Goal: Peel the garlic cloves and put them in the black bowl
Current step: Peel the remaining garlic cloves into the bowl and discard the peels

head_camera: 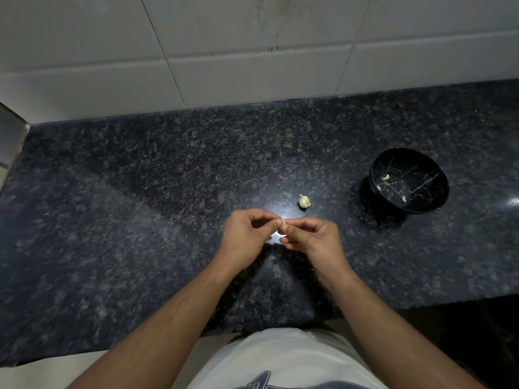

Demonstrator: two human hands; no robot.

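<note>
Clove (283, 222) stands roughly upright, pinched between left hand (247, 234) and right hand (314, 237).

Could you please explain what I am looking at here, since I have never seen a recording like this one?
There is no machine here. A person wears a camera on the head, so the one picture looks down at their own arms. The left hand and right hand meet over a dark stone counter and pinch a small garlic clove between the fingertips, apparently peeling it. Beyond the hands, the rest of a garlic bulb lies on the counter. To the right stands a black bowl holding three peeled cloves.
</note>
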